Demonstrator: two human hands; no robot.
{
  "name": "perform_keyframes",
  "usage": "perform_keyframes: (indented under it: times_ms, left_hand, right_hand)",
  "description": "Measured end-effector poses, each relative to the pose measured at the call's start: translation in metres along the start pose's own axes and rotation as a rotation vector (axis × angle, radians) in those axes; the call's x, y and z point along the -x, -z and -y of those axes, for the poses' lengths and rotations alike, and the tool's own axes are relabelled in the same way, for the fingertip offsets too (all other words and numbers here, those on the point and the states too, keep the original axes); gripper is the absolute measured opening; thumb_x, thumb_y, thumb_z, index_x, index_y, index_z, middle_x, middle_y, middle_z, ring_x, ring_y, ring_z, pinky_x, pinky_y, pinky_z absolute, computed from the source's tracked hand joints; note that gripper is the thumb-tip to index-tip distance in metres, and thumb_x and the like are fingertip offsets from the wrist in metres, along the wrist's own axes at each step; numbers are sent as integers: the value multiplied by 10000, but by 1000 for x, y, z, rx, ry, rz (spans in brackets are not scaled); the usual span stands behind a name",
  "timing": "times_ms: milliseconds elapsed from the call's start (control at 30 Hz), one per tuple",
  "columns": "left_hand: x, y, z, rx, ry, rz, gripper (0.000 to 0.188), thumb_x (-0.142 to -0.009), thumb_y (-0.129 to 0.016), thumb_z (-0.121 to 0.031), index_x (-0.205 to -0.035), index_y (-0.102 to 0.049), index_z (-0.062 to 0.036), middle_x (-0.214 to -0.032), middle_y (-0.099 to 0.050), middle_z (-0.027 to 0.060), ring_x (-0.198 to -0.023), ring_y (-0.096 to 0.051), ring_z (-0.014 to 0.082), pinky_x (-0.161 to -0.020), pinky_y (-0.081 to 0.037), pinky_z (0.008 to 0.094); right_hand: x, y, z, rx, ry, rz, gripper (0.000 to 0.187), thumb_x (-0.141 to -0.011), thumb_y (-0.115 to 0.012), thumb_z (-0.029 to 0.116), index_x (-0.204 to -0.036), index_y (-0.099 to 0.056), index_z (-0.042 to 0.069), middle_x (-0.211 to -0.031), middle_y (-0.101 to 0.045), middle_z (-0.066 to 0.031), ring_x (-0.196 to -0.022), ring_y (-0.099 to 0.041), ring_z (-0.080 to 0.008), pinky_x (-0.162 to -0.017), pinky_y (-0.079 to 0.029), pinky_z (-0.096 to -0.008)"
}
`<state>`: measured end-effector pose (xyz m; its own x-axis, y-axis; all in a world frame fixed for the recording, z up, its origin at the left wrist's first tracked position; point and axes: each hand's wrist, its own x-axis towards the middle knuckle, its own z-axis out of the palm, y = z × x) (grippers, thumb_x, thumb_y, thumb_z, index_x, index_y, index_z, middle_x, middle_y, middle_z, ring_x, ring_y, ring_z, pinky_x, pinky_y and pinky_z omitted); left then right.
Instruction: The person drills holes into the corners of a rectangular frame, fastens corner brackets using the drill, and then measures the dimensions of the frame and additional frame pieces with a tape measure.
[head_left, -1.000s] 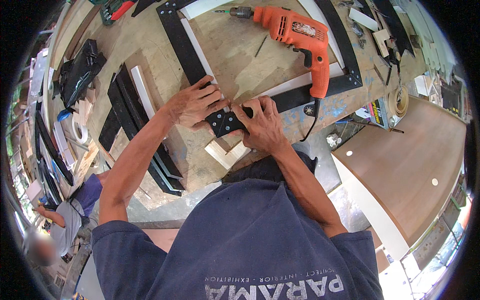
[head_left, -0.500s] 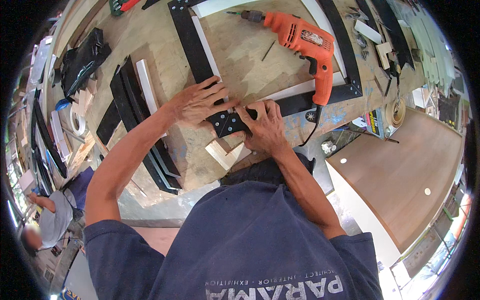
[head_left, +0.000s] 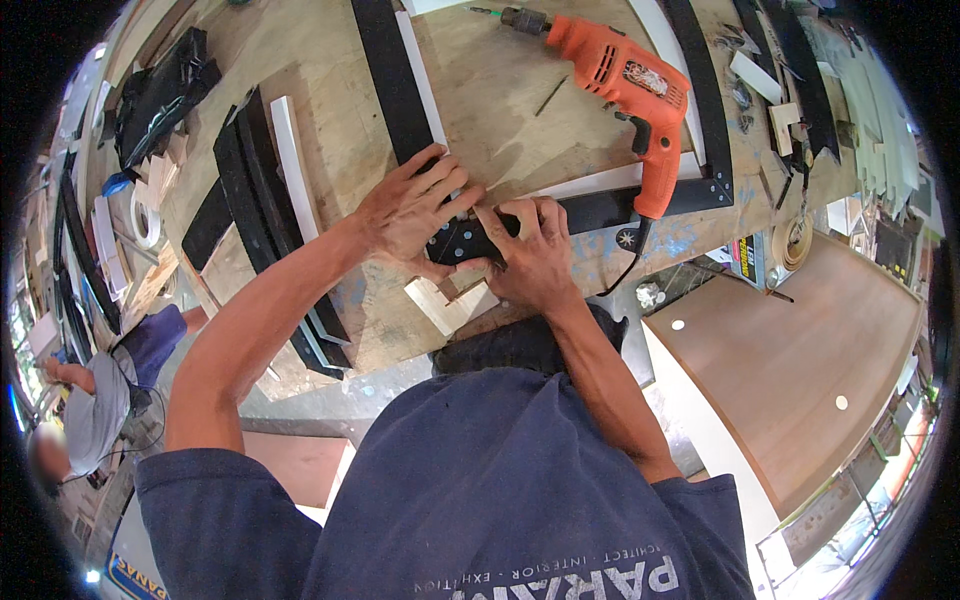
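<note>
A black frame (head_left: pixel 605 209) with pale inner strips lies on the wooden worktable (head_left: pixel 340 130), its near-left corner under both my hands. My left hand (head_left: pixel 415 208) is closed over that corner, fingers bent across the top and thumb at the near edge. Just to its right, my right hand (head_left: pixel 535 252) grips the near bar with curled fingers. Several screw heads show on the black corner between the hands. What the fingertips press on is partly hidden. A notched pale wood block (head_left: pixel 445 308) sits by the table edge, below the hands.
An orange corded drill (head_left: pixel 625 85) rests across the frame's right part. Black bars (head_left: pixel 262 190) and a white strip (head_left: pixel 292 160) lie to the left, near a black plastic bundle (head_left: pixel 160 95). A brown panel (head_left: pixel 800 350) stands right; a person (head_left: pixel 100 400) is at far left.
My left hand has shifted slightly onto the corner, and its thumb now shows at the near edge. My right hand stays on the near bar. The whole view has shifted a little.
</note>
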<state>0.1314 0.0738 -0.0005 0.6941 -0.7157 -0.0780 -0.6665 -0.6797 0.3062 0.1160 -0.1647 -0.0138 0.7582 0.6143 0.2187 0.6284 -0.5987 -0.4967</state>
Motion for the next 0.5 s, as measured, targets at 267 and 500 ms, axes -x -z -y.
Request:
perform_keyframes:
  times_ms: [267, 500]
  left_hand:
    - [-3, 5, 1, 9, -8, 132, 971, -636, -746, -677, -1348, -509, -61, -1255, -513, 155, -1297, -430, 347, -1214, -235, 489]
    - [6, -6, 2, 130, 37, 93, 996, -639, -786, -630, -1407, -436, -101, -1295, -504, 151, -1351, -394, 355, -1231, -212, 490]
  right_hand:
    - [-4, 13, -7, -154, 1, 4, 645, -692, -863, 367, -1247, -678, 97, -1236, -534, -87, -1140, -511, -326, -980, -437, -466]
    - [-14, 91, -58, 430, -428, -473, 659, -820, -839, 335, -1310, -597, -34, -1245, -585, -196, -1163, -549, -356, -996, -456, -473]
